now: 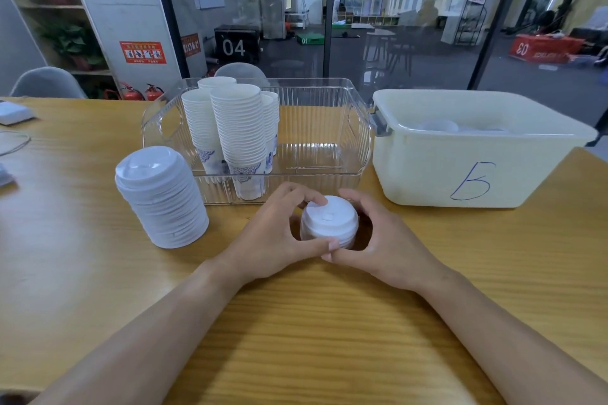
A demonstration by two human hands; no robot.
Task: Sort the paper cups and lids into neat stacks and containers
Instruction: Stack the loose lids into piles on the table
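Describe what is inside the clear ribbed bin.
The clear bin holds several upright stacks of paper cups at its left end. The rear stacks are partly covered by the front ones.

Contents of the white bin (427,171) blurred behind its wall; short lid stack's (329,219) base behind hands.

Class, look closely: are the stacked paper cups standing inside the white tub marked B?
No, the paper cups stand in the clear bin, left of the white tub.

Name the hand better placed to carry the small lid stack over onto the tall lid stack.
Left, probably. The left hand already cups the small lid stack on the side facing the tall lid stack; the right hand would have to cross over.
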